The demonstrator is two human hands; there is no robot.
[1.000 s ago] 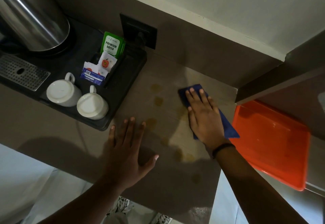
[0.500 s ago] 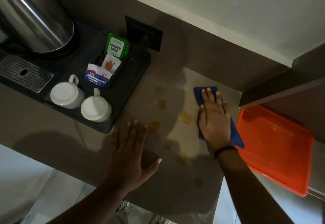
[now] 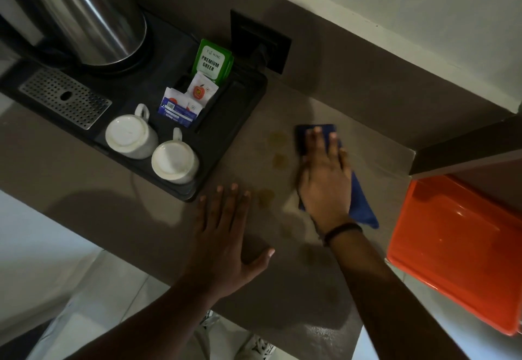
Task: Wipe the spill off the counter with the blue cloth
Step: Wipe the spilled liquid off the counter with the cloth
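My right hand (image 3: 324,179) lies flat, fingers spread, pressing the blue cloth (image 3: 360,204) onto the brown counter (image 3: 375,162); the cloth shows beyond my fingertips and at the right of my wrist. Several yellowish spill spots (image 3: 278,139) dot the counter just left of the cloth, one (image 3: 265,197) near my left fingertips, fainter ones towards the front edge. My left hand (image 3: 226,235) rests palm down on the counter, fingers apart, holding nothing.
A black tray (image 3: 226,147) at the left holds two upturned white cups (image 3: 130,133), tea sachets (image 3: 211,63) and a steel kettle (image 3: 84,15). An orange bin (image 3: 457,246) stands at the right. A black wall socket (image 3: 260,40) sits behind.
My right hand slid the cloth right, away from the spots, then back left towards them. My left hand stayed planted on the counter.
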